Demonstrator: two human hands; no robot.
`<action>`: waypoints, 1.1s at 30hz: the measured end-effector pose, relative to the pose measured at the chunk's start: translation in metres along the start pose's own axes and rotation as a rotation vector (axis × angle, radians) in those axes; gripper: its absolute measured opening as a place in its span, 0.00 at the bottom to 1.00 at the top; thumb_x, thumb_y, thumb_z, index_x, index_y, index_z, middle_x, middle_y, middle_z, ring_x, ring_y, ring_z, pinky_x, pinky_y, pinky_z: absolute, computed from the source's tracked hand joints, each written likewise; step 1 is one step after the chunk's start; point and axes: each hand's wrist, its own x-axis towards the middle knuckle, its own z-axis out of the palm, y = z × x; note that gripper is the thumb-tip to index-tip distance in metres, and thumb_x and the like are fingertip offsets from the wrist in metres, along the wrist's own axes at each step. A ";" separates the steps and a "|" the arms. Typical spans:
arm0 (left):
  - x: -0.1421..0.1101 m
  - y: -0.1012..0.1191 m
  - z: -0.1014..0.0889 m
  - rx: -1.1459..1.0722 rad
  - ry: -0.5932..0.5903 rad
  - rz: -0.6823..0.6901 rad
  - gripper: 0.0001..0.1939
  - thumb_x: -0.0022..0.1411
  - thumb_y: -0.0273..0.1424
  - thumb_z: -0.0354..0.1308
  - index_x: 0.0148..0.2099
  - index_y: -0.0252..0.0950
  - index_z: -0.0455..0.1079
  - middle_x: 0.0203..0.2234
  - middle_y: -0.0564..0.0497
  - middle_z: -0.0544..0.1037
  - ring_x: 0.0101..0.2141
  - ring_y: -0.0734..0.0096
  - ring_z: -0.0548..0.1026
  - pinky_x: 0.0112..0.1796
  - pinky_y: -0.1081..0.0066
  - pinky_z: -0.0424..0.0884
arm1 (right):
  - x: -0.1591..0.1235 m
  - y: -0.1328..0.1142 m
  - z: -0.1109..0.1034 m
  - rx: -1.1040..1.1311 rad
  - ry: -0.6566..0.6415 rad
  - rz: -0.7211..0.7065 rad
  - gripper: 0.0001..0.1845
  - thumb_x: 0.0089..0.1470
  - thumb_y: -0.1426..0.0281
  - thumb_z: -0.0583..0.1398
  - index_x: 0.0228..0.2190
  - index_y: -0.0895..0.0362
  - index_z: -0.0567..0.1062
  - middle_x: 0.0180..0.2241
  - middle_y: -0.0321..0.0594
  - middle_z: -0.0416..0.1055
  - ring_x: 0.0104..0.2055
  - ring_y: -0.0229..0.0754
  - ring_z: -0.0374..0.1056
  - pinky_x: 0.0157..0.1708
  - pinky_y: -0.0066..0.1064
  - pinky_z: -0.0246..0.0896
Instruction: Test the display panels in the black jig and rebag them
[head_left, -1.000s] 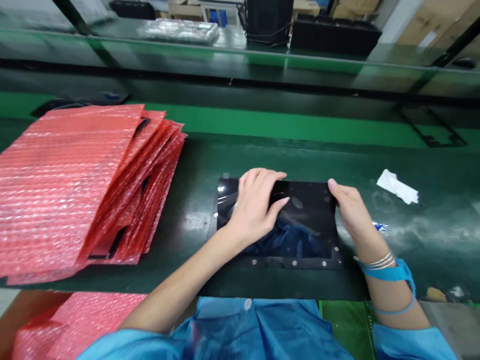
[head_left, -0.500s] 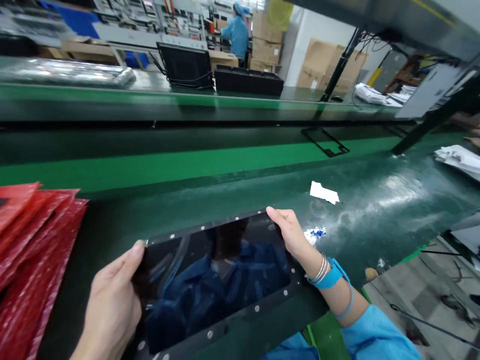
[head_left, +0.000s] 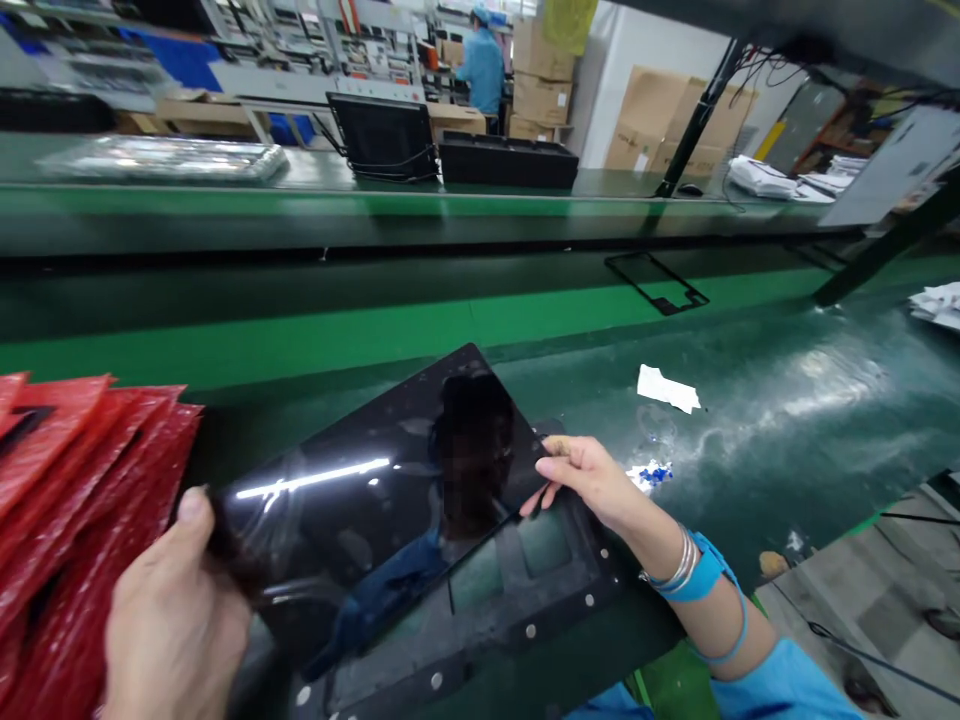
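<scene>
A glossy black panel (head_left: 375, 500) is tilted up off a black frame with metal studs (head_left: 525, 590) that lies on the dark green belt. My left hand (head_left: 176, 620) grips the panel's left edge, thumb on top. My right hand (head_left: 589, 480) pinches its right edge, fingers closed on it. The panel's far corner points up and away; its near part covers the left half of the frame.
A stack of red bubble-wrap bags (head_left: 67, 500) lies at the left. A white scrap (head_left: 667, 388) and blue bits (head_left: 649, 473) lie on the belt at the right. An empty black frame (head_left: 656, 282) rests on the green strip beyond. A person in blue stands far behind.
The panel lay flat in the studded frame; now both hands have lifted and tilted it up out of the frame. The view has shifted slightly.
</scene>
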 end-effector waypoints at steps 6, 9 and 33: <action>-0.018 0.012 0.023 -0.075 -0.173 -0.184 0.23 0.34 0.41 0.78 0.28 0.34 0.74 0.19 0.54 0.76 0.22 0.72 0.74 0.22 0.75 0.72 | -0.006 0.001 -0.015 0.065 0.187 -0.095 0.28 0.47 0.49 0.75 0.32 0.59 0.73 0.25 0.44 0.72 0.26 0.47 0.73 0.22 0.23 0.67; -0.025 0.006 0.020 0.007 -0.427 -0.238 0.22 0.40 0.40 0.77 0.33 0.32 0.75 0.24 0.50 0.79 0.25 0.68 0.78 0.22 0.75 0.73 | -0.007 0.002 -0.026 0.077 0.236 -0.110 0.26 0.46 0.52 0.77 0.30 0.59 0.75 0.25 0.45 0.73 0.26 0.46 0.73 0.22 0.21 0.67; -0.017 0.004 -0.006 -0.312 -0.225 -0.040 0.18 0.57 0.40 0.63 0.42 0.30 0.76 0.32 0.40 0.83 0.31 0.65 0.79 0.33 0.70 0.71 | 0.207 -0.026 0.053 -0.356 0.438 0.111 0.11 0.71 0.67 0.61 0.38 0.62 0.72 0.35 0.40 0.70 0.32 0.40 0.69 0.31 0.29 0.71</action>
